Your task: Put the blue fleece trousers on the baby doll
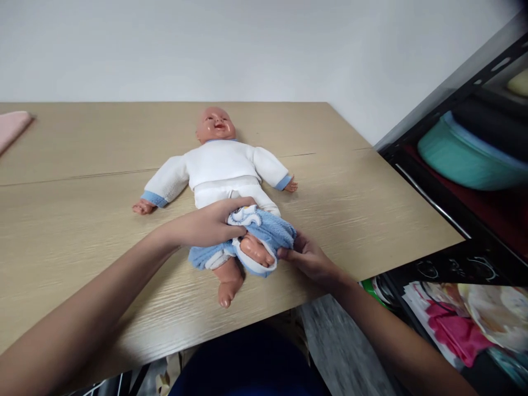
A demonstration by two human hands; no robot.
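A baby doll (pixel 220 165) in a white long-sleeved top lies on its back on the wooden table (pixel 82 220), head toward the wall. Light blue trousers (pixel 268 231) are bunched around its lower legs, and both bare feet stick out. My left hand (pixel 206 223) is closed on the waistband of the blue trousers over the doll's thighs. My right hand (pixel 309 258) grips the same garment at its right edge, beside the doll's foot.
A pink cloth (pixel 12 129) lies at the table's far left edge. To the right stands a black shelf rack (pixel 454 220) with a teal basin (pixel 466 157) and bright fabrics (pixel 457 330) on lower shelves. A white wall runs behind the table.
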